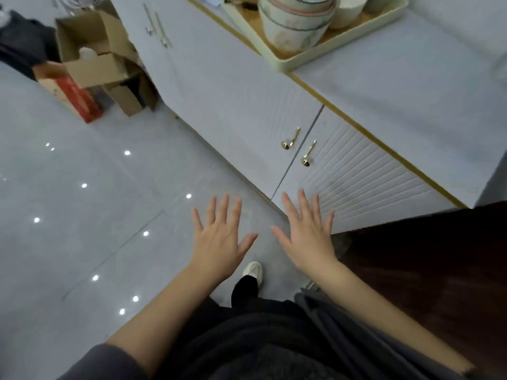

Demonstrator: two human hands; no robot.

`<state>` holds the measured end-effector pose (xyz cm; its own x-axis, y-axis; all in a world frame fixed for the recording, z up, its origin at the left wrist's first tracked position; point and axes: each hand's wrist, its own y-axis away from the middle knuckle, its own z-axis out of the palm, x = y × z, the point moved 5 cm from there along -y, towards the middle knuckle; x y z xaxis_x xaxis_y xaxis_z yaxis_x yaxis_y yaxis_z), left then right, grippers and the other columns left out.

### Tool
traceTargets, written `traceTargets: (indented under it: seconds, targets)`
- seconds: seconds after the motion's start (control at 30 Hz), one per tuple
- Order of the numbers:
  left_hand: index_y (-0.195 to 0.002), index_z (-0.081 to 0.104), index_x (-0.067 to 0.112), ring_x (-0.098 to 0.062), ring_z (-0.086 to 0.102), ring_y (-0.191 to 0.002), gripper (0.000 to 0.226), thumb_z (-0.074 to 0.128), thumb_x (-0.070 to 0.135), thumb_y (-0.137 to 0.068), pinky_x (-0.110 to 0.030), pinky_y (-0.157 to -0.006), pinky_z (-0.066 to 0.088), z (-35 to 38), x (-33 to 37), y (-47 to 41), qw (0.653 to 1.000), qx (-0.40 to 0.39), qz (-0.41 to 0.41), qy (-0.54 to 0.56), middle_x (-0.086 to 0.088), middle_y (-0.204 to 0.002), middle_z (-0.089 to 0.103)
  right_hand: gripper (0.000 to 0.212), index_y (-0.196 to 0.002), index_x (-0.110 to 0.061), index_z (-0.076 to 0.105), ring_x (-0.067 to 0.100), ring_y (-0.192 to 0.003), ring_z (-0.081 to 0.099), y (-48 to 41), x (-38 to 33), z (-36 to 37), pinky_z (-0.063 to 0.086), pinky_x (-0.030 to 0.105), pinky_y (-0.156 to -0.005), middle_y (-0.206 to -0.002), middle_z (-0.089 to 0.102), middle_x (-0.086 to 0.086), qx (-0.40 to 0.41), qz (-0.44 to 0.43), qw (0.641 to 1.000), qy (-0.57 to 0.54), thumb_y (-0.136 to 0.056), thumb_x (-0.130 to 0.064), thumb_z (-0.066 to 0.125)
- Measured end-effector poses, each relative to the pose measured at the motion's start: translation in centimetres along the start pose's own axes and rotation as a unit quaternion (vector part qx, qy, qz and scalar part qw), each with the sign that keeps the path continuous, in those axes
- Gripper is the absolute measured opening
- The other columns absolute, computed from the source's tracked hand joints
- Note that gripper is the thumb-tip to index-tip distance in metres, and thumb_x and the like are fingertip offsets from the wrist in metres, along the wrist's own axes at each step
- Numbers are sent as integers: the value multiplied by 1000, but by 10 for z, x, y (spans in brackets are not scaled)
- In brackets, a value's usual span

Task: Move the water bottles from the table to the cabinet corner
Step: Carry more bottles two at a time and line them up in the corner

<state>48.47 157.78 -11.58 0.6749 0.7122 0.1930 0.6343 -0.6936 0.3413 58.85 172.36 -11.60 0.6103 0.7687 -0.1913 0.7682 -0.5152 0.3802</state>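
No water bottle shows in this view. My left hand (219, 237) hovers palm down over the floor with its fingers spread and nothing in it. My right hand (307, 231) is held the same way beside it, fingers apart, just in front of the white cabinet (241, 105). The cabinet has ribbed doors with gold handles (290, 139) and a gold-edged white top (397, 83). At the right, the corner of a dark wooden table (428, 270) lies under my right forearm.
A cream tray (285, 61) with stacked bowls (293, 23) sits on the cabinet top at the back. Open cardboard boxes (90, 56) and a red box (76, 97) stand on the glossy grey floor (82, 215) at the far left. My white shoe (253, 271) is below my hands.
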Motion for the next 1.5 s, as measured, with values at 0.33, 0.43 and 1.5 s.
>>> traceTargets:
  seconds: [0.33,0.43,1.5]
  targets:
    - [-155,6,22,-30,-2,-150,75,27,63,-95,-54,-117,5,52,-146,145,951,-22,-282,127,-6,-163,3,73,-157,-32,-1,33,-150,-15,3,-158,61,-4,65,-115,-166,-7,7,-148,-226,953,139,-99,-59,33]
    - [-155,5,22,-29,-2,-150,74,27,62,-96,-53,-118,5,64,-182,197,927,-30,-341,155,-6,-163,3,73,-157,-31,-2,33,-151,-14,20,-212,83,-3,64,-116,-166,-5,8,-170,-279,928,181,-99,-59,32]
    - [-155,11,23,-30,1,-149,75,27,65,-94,-58,-116,3,159,-440,502,628,60,-679,374,-8,-163,9,72,-157,-31,3,34,-152,-8,206,-663,285,0,63,-116,-166,1,7,-235,-606,653,390,-98,-60,33]
